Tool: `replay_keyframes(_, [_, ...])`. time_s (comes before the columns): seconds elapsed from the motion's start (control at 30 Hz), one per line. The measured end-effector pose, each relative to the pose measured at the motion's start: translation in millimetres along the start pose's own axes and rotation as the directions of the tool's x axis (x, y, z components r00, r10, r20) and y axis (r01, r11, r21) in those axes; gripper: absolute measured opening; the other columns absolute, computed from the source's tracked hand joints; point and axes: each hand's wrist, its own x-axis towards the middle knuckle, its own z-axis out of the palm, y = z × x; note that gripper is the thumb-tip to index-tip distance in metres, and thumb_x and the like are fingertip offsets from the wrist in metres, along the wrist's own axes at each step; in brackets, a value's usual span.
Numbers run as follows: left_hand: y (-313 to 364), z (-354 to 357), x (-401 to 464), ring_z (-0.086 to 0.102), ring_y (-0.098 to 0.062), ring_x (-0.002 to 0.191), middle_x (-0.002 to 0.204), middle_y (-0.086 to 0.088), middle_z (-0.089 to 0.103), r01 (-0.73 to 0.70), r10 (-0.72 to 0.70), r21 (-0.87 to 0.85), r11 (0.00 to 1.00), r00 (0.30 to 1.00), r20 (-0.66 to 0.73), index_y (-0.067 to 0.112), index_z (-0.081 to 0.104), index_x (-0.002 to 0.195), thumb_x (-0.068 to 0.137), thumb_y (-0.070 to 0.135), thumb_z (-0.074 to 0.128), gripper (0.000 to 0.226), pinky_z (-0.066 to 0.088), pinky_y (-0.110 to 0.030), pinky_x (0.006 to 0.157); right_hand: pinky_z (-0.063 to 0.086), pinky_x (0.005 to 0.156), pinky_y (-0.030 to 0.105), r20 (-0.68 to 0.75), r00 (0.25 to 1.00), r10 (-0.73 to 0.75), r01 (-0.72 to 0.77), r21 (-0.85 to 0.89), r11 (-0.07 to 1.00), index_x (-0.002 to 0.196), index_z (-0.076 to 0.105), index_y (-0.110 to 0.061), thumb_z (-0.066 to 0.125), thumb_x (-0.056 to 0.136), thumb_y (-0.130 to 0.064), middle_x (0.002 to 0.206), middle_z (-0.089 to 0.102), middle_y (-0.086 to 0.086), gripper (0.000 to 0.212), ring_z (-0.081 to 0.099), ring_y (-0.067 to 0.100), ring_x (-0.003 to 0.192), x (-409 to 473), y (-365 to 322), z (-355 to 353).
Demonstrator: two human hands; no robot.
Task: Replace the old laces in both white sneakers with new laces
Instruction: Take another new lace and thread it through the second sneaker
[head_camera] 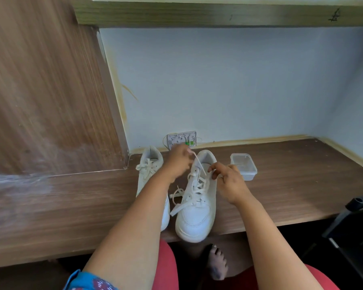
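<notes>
Left hand: left hand (177, 159) is raised over the collar of the right-side white leather sneaker (197, 197), finger and thumb pinching one end of the flat white lace (198, 164); lace runs taut from the upper eyelets, which suggests it is being drawn out.
Right hand: right hand (228, 181) curls at the sneaker's top eyelets on the far side from the left hand. Probably steadies the upper against the pull; whether it pinches lace or shoe, cannot tell.
Landmark sneaker: toe at the near edge of the brown wood-grain desk (291, 185), heel toward the wall; loose lace end (176, 203) trails off its left flank.
Second white sneaker (150, 172): just left of it, laced, partly behind the forearm.
Clear plastic lidded box (244, 166): just right of it, near the heel; contents unreadable.
Stage (judged): unlacing first shoe; no new laces identified.
</notes>
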Motion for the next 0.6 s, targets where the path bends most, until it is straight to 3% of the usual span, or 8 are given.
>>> replay_keyframes(0.07, [4, -24, 8, 0.064, -0.024, 0.082, 0.109, -0.014, 0.056, 0.011, -0.215, -0.592, 0.806, 0.937, -0.275, 0.014, 0.047, 0.085, 0.102, 0.001, 0.034, 0.024, 0.058, -0.033, 0.072, 0.039, 0.084, 0.028, -0.024, 0.999, 0.026, -0.024, 0.072, 0.997, 0.098, 0.056, -0.036, 0.032, 0.082, 0.003, 0.093, 0.061, -0.009, 0.048, 0.04, 0.01, 0.1, -1, 2, 1])
replay_keyframes(0.13, [-6, -51, 16, 0.062, -0.027, 0.075, 0.105, -0.018, 0.052, -0.14, -0.447, -0.803, 0.58, 0.77, -0.456, 0.012, 0.047, 0.085, 0.101, 0.001, 0.032, 0.024, 0.057, -0.031, 0.063, 0.036, 0.076, 0.019, -0.031, 0.998, 0.054, -0.05, 0.116, 0.992, 0.092, 0.055, -0.036, 0.032, 0.082, 0.006, 0.094, 0.061, -0.002, 0.049, 0.045, 0.01, 0.098, -2, 1, 0])
replay_keyframes(0.2, [-21, -64, 18, 0.059, -0.035, 0.098, 0.119, -0.02, 0.051, 0.069, -0.439, -0.524, 0.849, 0.645, -0.626, 0.008, 0.056, 0.101, 0.099, 0.01, 0.036, 0.02, 0.055, -0.038, 0.081, 0.036, 0.069, 0.013, -0.035, 0.997, 0.066, -0.061, 0.125, 0.99, 0.091, 0.058, -0.029, 0.034, 0.083, 0.006, 0.093, 0.061, 0.001, 0.044, 0.049, 0.01, 0.092, -1, -2, -2])
replay_keyframes(0.23, [-29, -60, 16, 0.052, -0.035, 0.114, 0.129, -0.016, 0.047, 0.263, -0.325, -0.195, 0.945, 0.681, -0.657, 0.012, 0.06, 0.11, 0.096, 0.014, 0.041, 0.023, 0.049, -0.041, 0.093, 0.036, 0.066, 0.011, -0.033, 0.997, 0.064, -0.059, 0.122, 0.991, 0.092, 0.059, -0.025, 0.035, 0.083, 0.006, 0.093, 0.061, 0.002, 0.041, 0.05, 0.009, 0.089, -1, -3, -3])
replay_keyframes(0.3, [-32, -41, 5, 0.033, -0.029, 0.131, 0.143, -0.005, 0.035, 0.244, -0.034, 0.346, 0.906, 0.856, -0.515, 0.022, 0.06, 0.121, 0.092, 0.019, 0.05, 0.031, 0.037, -0.044, 0.106, 0.036, 0.064, 0.009, -0.031, 0.998, 0.052, -0.048, 0.117, 0.992, 0.093, 0.06, -0.019, 0.036, 0.084, 0.006, 0.092, 0.061, 0.003, 0.036, 0.051, 0.01, 0.085, -1, -5, -4])
replay_keyframes(0.4, [-17, -4, -6, 0.014, -0.025, 0.142, 0.152, 0.002, 0.027, -0.246, 0.328, 0.603, 0.759, 0.944, -0.027, 0.031, 0.062, 0.123, 0.094, 0.034, 0.055, 0.03, 0.017, -0.049, 0.113, 0.037, 0.063, 0.009, -0.039, 0.999, 0.027, -0.022, 0.111, 0.994, 0.092, 0.06, -0.017, 0.037, 0.082, 0.007, 0.09, 0.062, 0.004, 0.035, 0.052, 0.012, 0.083, -1, -5, -6])
replay_keyframes(0.5, [-11, 21, -7, 0.004, -0.025, 0.147, 0.155, 0.005, 0.025, -0.394, 0.258, 0.69, 0.607, 0.919, 0.299, 0.031, 0.068, 0.109, 0.096, 0.038, 0.053, 0.021, 0.005, -0.053, 0.117, 0.038, 0.064, 0.009, -0.047, 0.999, -0.008, 0.013, 0.09, 0.996, 0.091, 0.061, -0.016, 0.036, 0.08, 0.01, 0.086, 0.063, 0.004, 0.037, 0.053, 0.013, 0.082, -1, -3, -9])
replay_keyframes(0.6, [-16, 31, -9, 0.019, -0.023, 0.14, 0.148, 0.006, 0.036, -0.419, 0.279, 0.659, 0.625, 0.908, 0.313, 0.027, 0.069, 0.1, 0.097, 0.03, 0.051, 0.019, 0.018, -0.049, 0.113, 0.039, 0.064, 0.008, -0.025, 1.0, -0.015, 0.017, 0.075, 0.997, 0.089, 0.061, -0.015, 0.035, 0.079, 0.011, 0.084, 0.063, 0.004, 0.039, 0.054, 0.014, 0.08, 0, 1, -16])
